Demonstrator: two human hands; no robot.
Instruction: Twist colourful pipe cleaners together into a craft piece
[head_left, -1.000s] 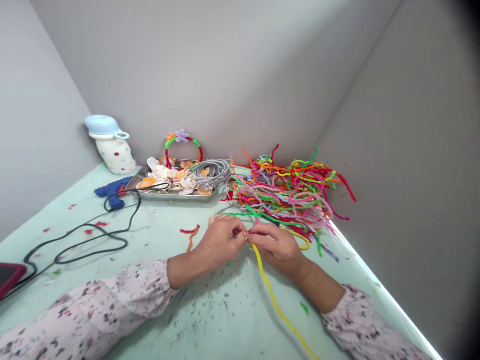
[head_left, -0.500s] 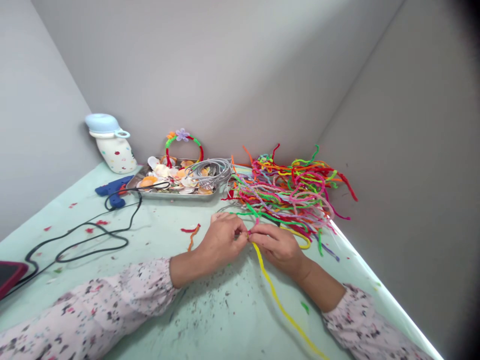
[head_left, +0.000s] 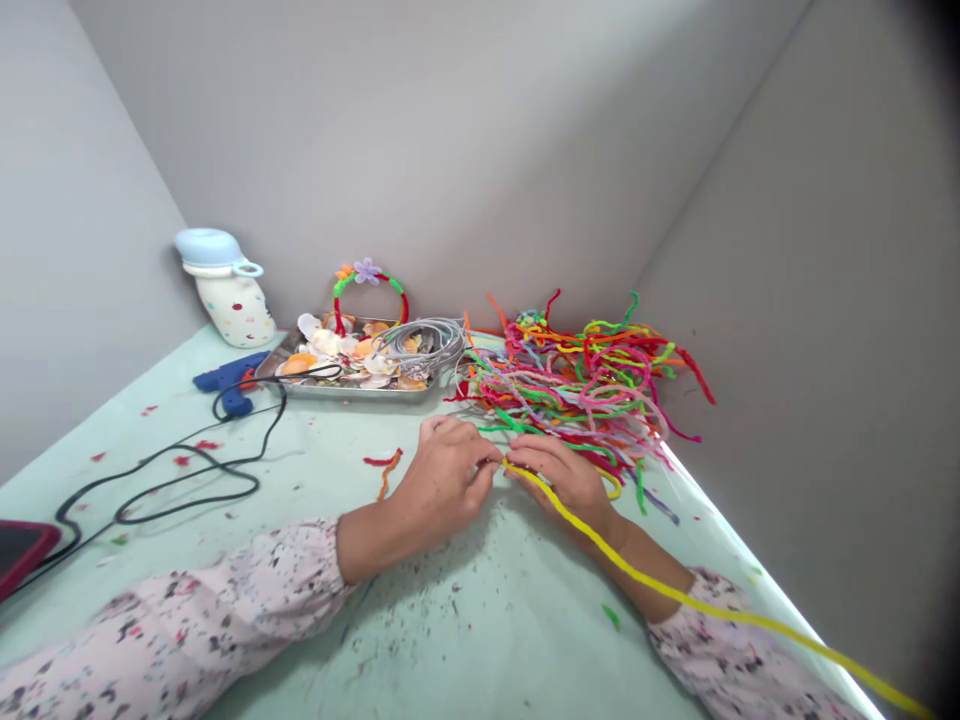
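Note:
My left hand (head_left: 454, 475) is closed, its thumb and forefinger pinching near the end of a long yellow pipe cleaner (head_left: 585, 528). Close by on the right, my right hand (head_left: 562, 475) has its fingers curled together, the fingertips against the same pipe cleaner just beside the left fingertips. From there the yellow strand runs over my right hand and forearm to the lower right corner. What lies between the fingertips is mostly hidden. A green pipe cleaner piece (head_left: 511, 420) shows just beyond the hands.
A tangled heap of coloured pipe cleaners (head_left: 585, 385) lies behind my hands. A metal tray (head_left: 352, 393) holds shells and a wire coil (head_left: 431, 340), with a decorated hoop (head_left: 405, 300) on it. Leftward are a bottle (head_left: 232, 300), a blue glue gun (head_left: 225, 378) and a black cord (head_left: 187, 447).
The yellow pipe cleaner's long end has swung from hanging toward the front edge to lying across my right hand and forearm. The pink bit at my fingertips is now hidden.

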